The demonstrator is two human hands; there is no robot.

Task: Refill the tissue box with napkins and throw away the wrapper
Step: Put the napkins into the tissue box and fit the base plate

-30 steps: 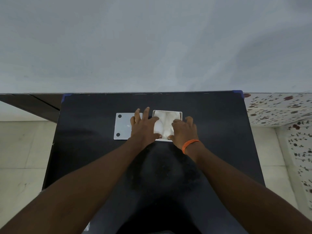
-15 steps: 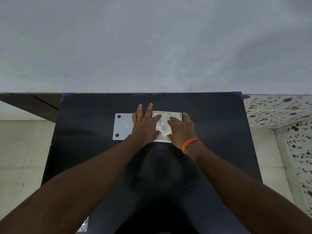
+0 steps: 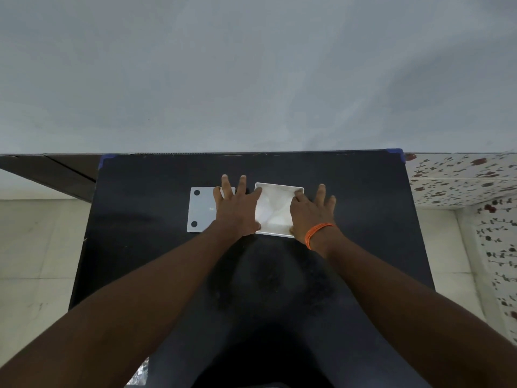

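A white square tissue box (image 3: 279,187) lies open on the black table (image 3: 363,219), with white napkins (image 3: 272,210) inside it. My left hand (image 3: 237,210) rests flat at the box's left side, fingers spread, index finger and thumb touching its left edge. My right hand (image 3: 310,212), with an orange band on the wrist, lies at the box's right side; its index finger presses on the napkins near the far right corner. Neither hand grasps anything. A bit of shiny wrapper (image 3: 138,373) shows at the table's near left edge.
A flat white-grey lid (image 3: 200,211) with two black dots lies just left of the box, partly under my left hand. A grey wall stands behind the table. Tiled floor shows on the left, flower-patterned tiles (image 3: 461,175) on the right.
Both hands have slid outward from the middle of the napkins to the box's sides, and more of the napkins shows. The fingers have spread wider.
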